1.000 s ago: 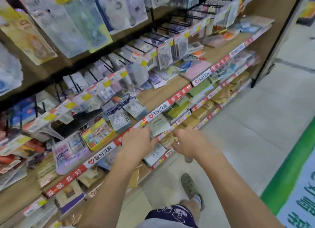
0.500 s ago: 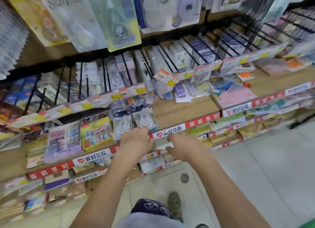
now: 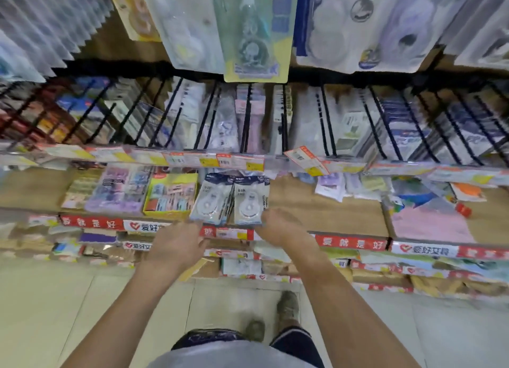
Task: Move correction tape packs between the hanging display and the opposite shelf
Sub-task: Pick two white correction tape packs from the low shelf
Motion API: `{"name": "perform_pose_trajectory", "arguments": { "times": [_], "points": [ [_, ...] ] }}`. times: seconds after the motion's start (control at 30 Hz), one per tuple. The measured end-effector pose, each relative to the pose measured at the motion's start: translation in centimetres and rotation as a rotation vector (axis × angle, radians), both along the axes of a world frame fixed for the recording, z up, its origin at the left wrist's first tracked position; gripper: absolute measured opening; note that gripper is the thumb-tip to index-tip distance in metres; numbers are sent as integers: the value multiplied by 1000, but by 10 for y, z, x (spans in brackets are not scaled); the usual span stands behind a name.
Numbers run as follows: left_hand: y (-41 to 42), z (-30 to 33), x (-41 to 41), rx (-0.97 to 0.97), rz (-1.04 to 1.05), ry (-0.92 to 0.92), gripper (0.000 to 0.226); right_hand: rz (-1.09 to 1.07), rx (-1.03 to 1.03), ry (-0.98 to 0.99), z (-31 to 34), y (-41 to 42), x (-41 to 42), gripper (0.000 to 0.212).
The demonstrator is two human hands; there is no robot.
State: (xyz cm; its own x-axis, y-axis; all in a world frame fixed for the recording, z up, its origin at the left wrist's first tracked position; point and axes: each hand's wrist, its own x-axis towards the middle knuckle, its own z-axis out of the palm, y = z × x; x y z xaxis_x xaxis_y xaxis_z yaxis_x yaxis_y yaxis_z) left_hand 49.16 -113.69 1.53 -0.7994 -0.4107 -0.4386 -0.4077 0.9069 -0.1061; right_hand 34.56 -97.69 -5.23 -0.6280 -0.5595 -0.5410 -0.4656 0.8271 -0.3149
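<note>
Two small stacks of correction tape packs, a left stack (image 3: 211,201) and a right stack (image 3: 250,201), stand side by side at the front of the wooden shelf (image 3: 325,210). My left hand (image 3: 176,246) reaches over the red price rail with its fingers straight, and the fingertips touch the bottom edge of the left stack. My right hand (image 3: 281,227) has its fingers curled at the lower right corner of the right stack. Above the shelf, black peg hooks (image 3: 248,119) carry rows of hanging packs.
A yellow box of small items (image 3: 170,195) sits just left of the stacks, and a pink pad (image 3: 429,224) lies at the right. Large blister cards (image 3: 256,31) hang overhead. Lower shelves hold notebooks. My feet (image 3: 286,307) stand on the tiled floor.
The view has swung to face the shelf squarely. Both hands have moved up from the price rail to the bottom edges of the two pack stacks.
</note>
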Motion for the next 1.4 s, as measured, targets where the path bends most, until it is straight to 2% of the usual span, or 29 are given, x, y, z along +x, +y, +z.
{"name": "perform_pose_trajectory", "arguments": {
  "times": [0.13, 0.4, 0.57, 0.7, 0.87, 0.97, 1.1, 1.23, 1.4],
  "points": [
    [10, -3, 3, -7, 76, 43, 38, -33, -119, 103, -16, -17, -18, 46],
    [30, -10, -13, 14, 115, 65, 38, -151, -106, 196, -56, -33, -33, 82],
    [31, -16, -9, 92, 167, 152, 39, -277, -152, 77, -63, -40, -36, 90],
    [21, -24, 5, 124, 214, 166, 39, -363, -213, -18, -69, -37, -38, 83],
    [15, -32, 12, 171, 260, 174, 39, -539, -445, -134, -79, -30, -44, 58],
    [14, -41, 9, 268, 257, 219, 40, -702, -556, -367, -73, -21, -49, 43],
    [25, -50, -9, 334, 214, 224, 41, -797, -653, -638, -72, 4, -52, 15],
    [37, -59, -38, 325, 193, 243, 37, -825, -718, -677, -74, 37, -52, 14],
    [43, -84, -76, 362, 231, 258, 34, -878, -805, -614, -68, 78, -47, 10]
  ]
}}
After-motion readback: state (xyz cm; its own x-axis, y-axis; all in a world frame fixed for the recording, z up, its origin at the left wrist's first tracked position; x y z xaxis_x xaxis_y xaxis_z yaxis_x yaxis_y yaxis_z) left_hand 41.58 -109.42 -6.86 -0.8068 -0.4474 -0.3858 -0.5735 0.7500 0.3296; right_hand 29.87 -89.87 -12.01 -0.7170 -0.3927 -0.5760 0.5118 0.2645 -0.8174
